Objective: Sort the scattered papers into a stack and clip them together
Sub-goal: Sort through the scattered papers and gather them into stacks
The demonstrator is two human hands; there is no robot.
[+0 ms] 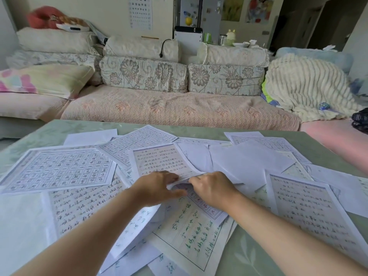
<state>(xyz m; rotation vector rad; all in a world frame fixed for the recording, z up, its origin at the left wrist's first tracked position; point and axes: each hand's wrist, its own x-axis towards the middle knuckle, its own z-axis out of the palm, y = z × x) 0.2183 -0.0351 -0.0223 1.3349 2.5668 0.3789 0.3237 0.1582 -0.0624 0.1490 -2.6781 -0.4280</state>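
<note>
Several white sheets with handwriting and printed grids lie scattered and overlapping across the green table (249, 253). In the middle, a handwritten sheet (159, 160) has its near edge lifted. My left hand (157, 188) pinches that edge between thumb and fingers. My right hand (211, 191) grips the same lifted edge from the right, its fingers curled under the paper. A gridded sheet (57, 168) lies flat at the left and a handwritten page (306, 212) at the right. No clip shows anywhere.
A sofa (169, 108) with floral cushions runs along the table's far edge. A fluffy cream blanket (302, 84) is heaped at its right end. A pastel pillow (45, 78) lies at its left.
</note>
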